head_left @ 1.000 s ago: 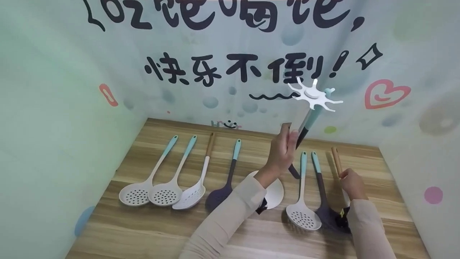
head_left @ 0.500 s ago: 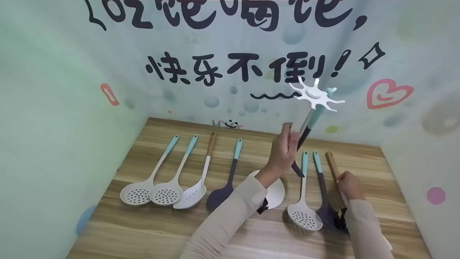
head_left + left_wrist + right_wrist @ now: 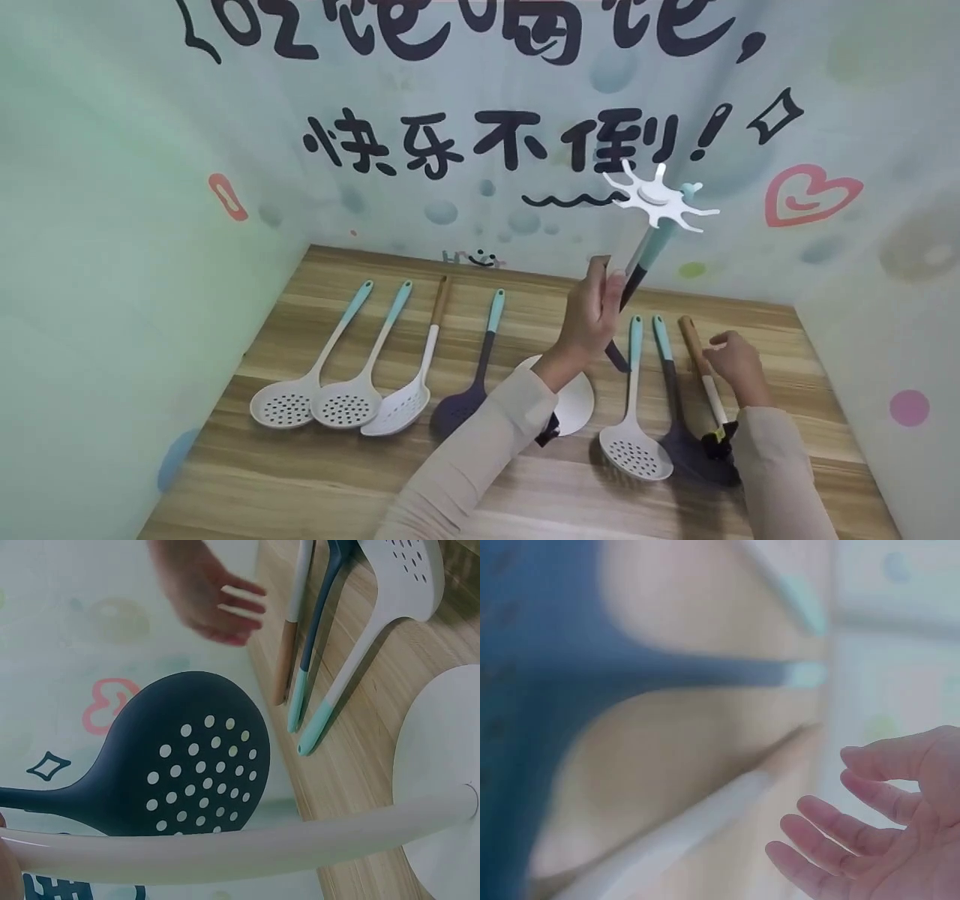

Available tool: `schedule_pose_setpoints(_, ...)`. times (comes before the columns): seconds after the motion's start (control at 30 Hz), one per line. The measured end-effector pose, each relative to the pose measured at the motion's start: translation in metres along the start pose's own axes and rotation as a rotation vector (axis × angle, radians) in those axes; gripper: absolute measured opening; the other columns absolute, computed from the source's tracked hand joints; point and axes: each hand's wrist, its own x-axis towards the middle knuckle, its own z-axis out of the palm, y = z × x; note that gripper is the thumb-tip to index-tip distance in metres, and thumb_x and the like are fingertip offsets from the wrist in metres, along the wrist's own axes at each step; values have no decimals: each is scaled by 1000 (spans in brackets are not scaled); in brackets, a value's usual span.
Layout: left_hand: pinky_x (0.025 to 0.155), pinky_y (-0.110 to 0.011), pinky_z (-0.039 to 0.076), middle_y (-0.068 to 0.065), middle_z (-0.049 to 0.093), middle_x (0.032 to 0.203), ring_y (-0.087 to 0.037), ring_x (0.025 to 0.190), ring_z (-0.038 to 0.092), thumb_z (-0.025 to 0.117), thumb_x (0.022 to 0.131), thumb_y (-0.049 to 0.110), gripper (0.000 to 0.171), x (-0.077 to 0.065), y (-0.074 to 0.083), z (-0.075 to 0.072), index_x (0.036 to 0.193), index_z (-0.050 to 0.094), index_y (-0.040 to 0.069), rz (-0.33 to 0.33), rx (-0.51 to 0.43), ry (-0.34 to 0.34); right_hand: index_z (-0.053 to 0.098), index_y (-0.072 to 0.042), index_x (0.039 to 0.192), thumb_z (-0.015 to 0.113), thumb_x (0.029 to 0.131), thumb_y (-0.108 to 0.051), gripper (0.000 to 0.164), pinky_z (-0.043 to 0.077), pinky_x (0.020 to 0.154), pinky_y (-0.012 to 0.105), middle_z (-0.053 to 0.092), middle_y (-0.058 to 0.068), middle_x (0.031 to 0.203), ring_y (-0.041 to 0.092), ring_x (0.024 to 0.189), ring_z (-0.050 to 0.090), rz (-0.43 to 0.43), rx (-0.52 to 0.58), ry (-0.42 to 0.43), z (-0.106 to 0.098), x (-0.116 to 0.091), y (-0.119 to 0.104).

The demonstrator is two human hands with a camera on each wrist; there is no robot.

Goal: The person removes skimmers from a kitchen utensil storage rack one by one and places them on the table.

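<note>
My left hand (image 3: 592, 311) grips the white pole (image 3: 247, 851) of a utensil stand with a star-shaped hook top (image 3: 654, 196) and a round white base (image 3: 574, 401). From the stand hangs a dark blue skimmer (image 3: 199, 765) with a teal handle end (image 3: 656, 244). My right hand (image 3: 736, 364) is beside the wooden handle of a white-shafted utensil (image 3: 695, 345) on the table; its head is hidden by my sleeve. In the right wrist view the fingers (image 3: 829, 821) are loosely spread, apart from that handle, holding nothing.
Right of the base lie a white skimmer (image 3: 636, 450) and a dark blue one (image 3: 694, 457). To the left are two white skimmers (image 3: 281, 405), a white slotted turner (image 3: 397, 409) with a wooden handle, and another dark blue skimmer (image 3: 457, 409). A printed cloth wall (image 3: 420, 225) stands behind.
My right hand shifted the wooden-handled utensil slightly left, then let go and rose away with fingers loosened. The left hand keeps its grip on the pole; the hanging skimmer sways a little.
</note>
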Motion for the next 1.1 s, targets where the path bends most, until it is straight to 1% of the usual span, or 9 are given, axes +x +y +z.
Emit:
schedule_pose_setpoints(0.17, 54, -13, 30, -12, 44, 66, -7, 58, 37, 41, 95, -4, 12, -1, -2, 0, 107, 42, -6, 21, 6, 19, 30, 9, 136, 38, 98, -25, 51, 40, 94, 56, 40, 36, 131, 49, 120, 41, -127, 112, 118, -20, -12, -45)
schedule_pose_setpoints(0.33, 55, -14, 31, -13, 45, 68, -8, 59, 37, 39, 96, -3, 13, -1, -2, 0, 108, 42, -5, 13, 2, 10, 29, 1, 139, 40, 98, -32, 54, 37, 98, 55, 45, 27, 133, 41, 122, 44, -296, 229, 261, -34, -38, -94)
schedule_pose_setpoints(0.47, 53, -13, 29, -11, 44, 65, -5, 57, 34, 39, 96, -4, 11, 0, 0, 0, 106, 42, -4, 14, 3, 10, 27, -9, 143, 40, 99, -33, 52, 42, 101, 37, 50, 18, 132, 23, 118, 51, -437, 327, 338, -40, -63, -130)
schedule_pose_setpoints(0.6, 52, -13, 30, -11, 44, 65, -5, 57, 35, 39, 95, -5, 10, 0, -3, 1, 105, 42, -5, 32, 11, 13, 30, -13, 142, 43, 99, -24, 46, 44, 93, 17, 53, 13, 128, 10, 110, 56, -596, 474, 400, -44, -84, -161)
schedule_pose_setpoints(0.77, 53, -14, 32, -12, 46, 68, -10, 57, 39, 40, 95, -5, 13, 0, -25, 10, 108, 41, -4, 37, 23, 5, 41, -7, 135, 46, 97, -11, 39, 46, 91, 18, 56, 10, 122, 16, 109, 57, -773, 646, 504, -45, -104, -187)
schedule_pose_setpoints(0.83, 53, -14, 33, -13, 47, 70, -11, 58, 40, 40, 96, -4, 14, 0, -30, 12, 110, 41, -3, 34, 21, -3, 46, -4, 130, 48, 96, -7, 34, 45, 92, 19, 57, 7, 119, 19, 108, 57, -828, 663, 560, -45, -110, -193)
schedule_pose_setpoints(0.93, 53, -15, 33, -12, 48, 71, -11, 58, 41, 40, 97, -2, 14, 0, -33, 13, 111, 41, -1, 39, 15, -8, 53, 1, 120, 50, 94, -3, 27, 45, 95, 21, 59, 4, 115, 18, 105, 57, -880, 610, 647, -44, -114, -198)
schedule_pose_setpoints(1.03, 53, -15, 34, -11, 48, 71, -9, 59, 41, 36, 100, 9, 16, 0, -35, 13, 112, 41, 0, 59, 22, 10, 58, 5, 109, 53, 92, -3, 19, 45, 92, 19, 60, 1, 109, 12, 101, 56, -882, 514, 737, -42, -116, -201)
schedule_pose_setpoints(1.1, 53, -14, 34, -10, 48, 72, -9, 60, 42, 31, 102, 22, 26, 0, -36, 13, 112, 41, -1, 71, 29, 19, 60, 7, 104, 55, 91, -3, 17, 45, 90, 18, 61, 2, 105, 8, 99, 54, -867, 460, 787, -42, -117, -203)
